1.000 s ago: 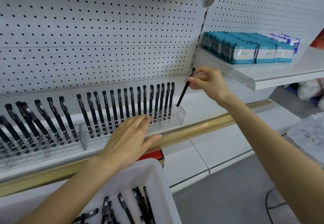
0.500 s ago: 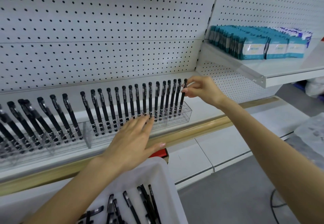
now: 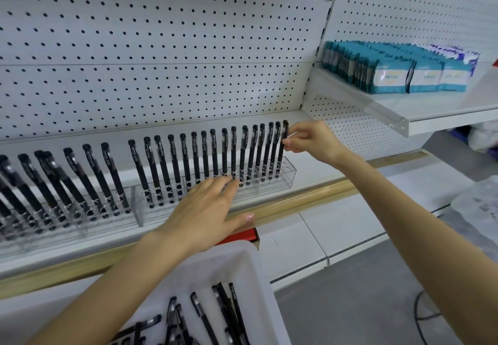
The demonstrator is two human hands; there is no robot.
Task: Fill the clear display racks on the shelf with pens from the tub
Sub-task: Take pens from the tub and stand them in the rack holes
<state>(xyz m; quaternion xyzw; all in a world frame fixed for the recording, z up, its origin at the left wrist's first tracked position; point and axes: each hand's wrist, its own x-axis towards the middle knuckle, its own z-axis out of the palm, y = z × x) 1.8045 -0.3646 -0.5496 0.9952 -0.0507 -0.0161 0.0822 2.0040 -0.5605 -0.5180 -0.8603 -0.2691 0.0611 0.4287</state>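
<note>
A clear display rack [image 3: 275,182] on the white shelf holds a row of upright black pens. My right hand [image 3: 312,139] pinches the cap end of the rightmost pen [image 3: 282,147], which stands in the rack's last hole. My left hand [image 3: 207,209] lies flat with straight fingers, its fingertips against the rack's front. A second clear rack [image 3: 80,218] to the left also holds several black pens. The white tub [image 3: 253,269] at the bottom has several loose black pens [image 3: 221,315] in it.
Behind the racks rises a white pegboard wall [image 3: 161,48]. A higher shelf [image 3: 436,118] at the right carries teal packets [image 3: 388,69]. A tan strip [image 3: 296,201] edges the shelf front. Grey floor with a black cable [image 3: 420,315] shows at the lower right.
My right hand has lowered the pen from a tilted pose above the rack's right end into the last hole, where it stands upright. My left hand has stayed on the rack.
</note>
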